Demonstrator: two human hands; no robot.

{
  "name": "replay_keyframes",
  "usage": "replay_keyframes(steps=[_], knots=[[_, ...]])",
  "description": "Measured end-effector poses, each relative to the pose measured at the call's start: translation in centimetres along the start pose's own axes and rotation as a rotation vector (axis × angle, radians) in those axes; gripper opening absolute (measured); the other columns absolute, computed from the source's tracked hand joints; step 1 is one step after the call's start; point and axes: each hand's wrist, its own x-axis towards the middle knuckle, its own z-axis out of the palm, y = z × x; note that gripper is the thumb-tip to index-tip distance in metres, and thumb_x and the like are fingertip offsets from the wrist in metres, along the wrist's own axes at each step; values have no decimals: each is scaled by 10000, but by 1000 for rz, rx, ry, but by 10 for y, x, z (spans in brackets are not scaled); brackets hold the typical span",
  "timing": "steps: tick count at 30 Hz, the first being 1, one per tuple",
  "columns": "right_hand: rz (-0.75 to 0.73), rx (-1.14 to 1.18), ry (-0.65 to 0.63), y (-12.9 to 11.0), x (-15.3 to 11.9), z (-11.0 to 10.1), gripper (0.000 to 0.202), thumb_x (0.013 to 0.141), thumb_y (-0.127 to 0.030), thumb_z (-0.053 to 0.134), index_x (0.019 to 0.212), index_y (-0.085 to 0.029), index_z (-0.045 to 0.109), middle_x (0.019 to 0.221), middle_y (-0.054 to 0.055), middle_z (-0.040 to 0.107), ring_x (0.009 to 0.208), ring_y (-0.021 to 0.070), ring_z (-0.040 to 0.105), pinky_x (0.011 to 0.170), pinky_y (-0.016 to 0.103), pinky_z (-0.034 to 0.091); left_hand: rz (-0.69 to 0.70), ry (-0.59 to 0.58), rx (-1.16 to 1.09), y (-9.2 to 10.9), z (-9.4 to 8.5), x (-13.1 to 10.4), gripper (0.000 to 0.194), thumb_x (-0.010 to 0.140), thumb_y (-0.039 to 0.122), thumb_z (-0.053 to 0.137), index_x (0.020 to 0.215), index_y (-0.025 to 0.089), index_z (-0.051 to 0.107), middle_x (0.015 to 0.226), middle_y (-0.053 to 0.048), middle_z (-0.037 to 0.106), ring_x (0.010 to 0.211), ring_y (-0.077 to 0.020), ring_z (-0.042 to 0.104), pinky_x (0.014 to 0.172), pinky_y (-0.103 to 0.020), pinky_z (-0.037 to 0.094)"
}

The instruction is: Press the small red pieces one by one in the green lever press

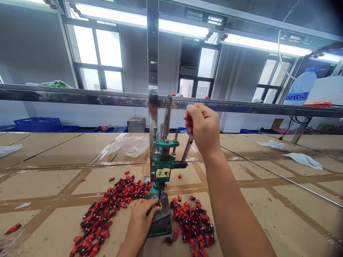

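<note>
The right hand (pixel 203 125) is raised right of center, fingers curled closed; the left hand (pixel 143 216) reaches in low center, fingers pinched together.

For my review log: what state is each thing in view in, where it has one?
Left hand: fingers bent at the press base, grip unclear
Right hand: closed on the lever
Green metal hand press: upright
Shiny metal lever: angled upward
Small red-and-black pieces: loose, mostly in two piles
Clear plastic film: crumpled
Long white tube lights: lit
Clear blue-capped bottle: closed
</note>
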Motion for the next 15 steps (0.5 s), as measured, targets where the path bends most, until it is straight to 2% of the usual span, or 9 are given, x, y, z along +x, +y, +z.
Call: replay_keyframes(steps=[3,5,10,12,15], knots=[[-1,12,7,0,-1,2,330,924,-330,574,623,-193,565,546,-35,488,487,66,419,458,231,315,127,-45,24,-3,-3,3,182,892,361,681,1012,322,812,1005,-33,825,913,-260,724,872,-422,543],[0,16,18,1,1,3,328,922,-322,574,621,-192,564,539,-36,483,484,66,417,452,230,309,157,-74,30,-3,-4,5,175,895,318,679,1002,314,817,1020,-34,824,922,-245,731,863,-393,554],[34,22,5,-2,-1,-1,323,928,-311,574,627,-195,567,539,-32,473,473,73,409,427,237,304,79,-105,31,2,-2,10,173,850,236,718,980,289,820,1016,-35,820,960,-253,730,908,-410,544],[27,-3,9,-12,-21,-5,337,955,-314,555,637,-203,553,543,-32,460,459,82,404,412,249,301,31,-96,17,4,-1,9,174,830,220,735,974,270,818,1019,-43,821,978,-264,728,938,-423,532],[-156,-245,-18,-33,-80,-10,313,1021,-313,477,746,-215,590,658,-8,541,559,112,520,486,255,427,-36,-90,-10,6,-2,6,180,789,204,773,957,257,810,996,-37,820,970,-264,723,933,-409,527]])
